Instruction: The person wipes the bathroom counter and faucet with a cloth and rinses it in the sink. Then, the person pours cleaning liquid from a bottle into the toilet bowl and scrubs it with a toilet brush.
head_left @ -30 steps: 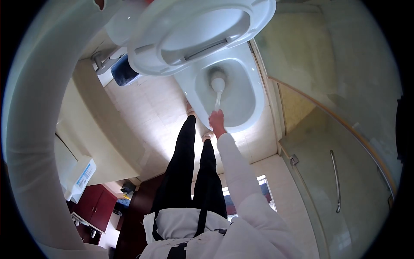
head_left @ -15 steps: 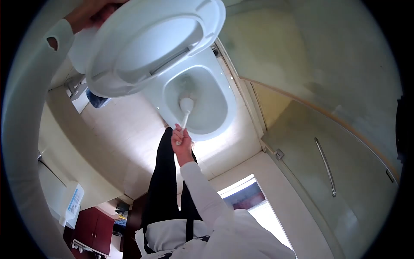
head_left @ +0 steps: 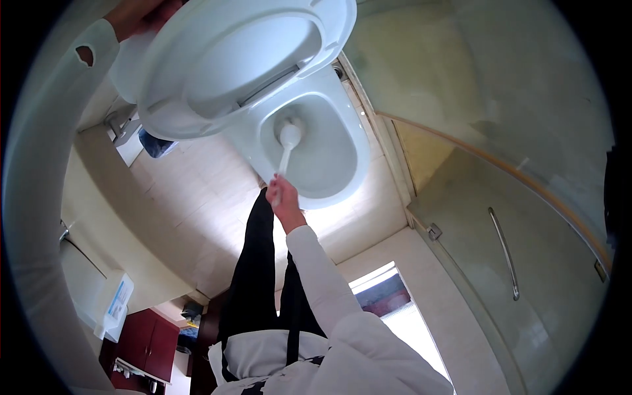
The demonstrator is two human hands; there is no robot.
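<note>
A white toilet brush [head_left: 290,135] is in my right hand [head_left: 284,199], fingers wrapped around its handle. Its head is down inside the toilet bowl [head_left: 332,168], near the drain at the back. At the top left, my left hand [head_left: 146,18] is by the upper edge of the raised toilet seat and lid [head_left: 253,56]. Its fingers are partly hidden behind that edge, so I cannot make out whether they grip it. Beyond the lid, part of a white tank [head_left: 127,71] shows.
A glass shower door [head_left: 474,243] with a metal handle [head_left: 504,253] stands to the right. On the left runs a pale counter [head_left: 125,224] with a white labelled box [head_left: 116,305]. A dark blue item [head_left: 155,143] lies near the toilet's left side. Dark red cabinets [head_left: 146,342] show at lower left.
The brush head has moved farther back in the bowl, toward the drain, and my right hand went with it. My left hand stays at the lid's upper edge. The whole view has shifted slightly.
</note>
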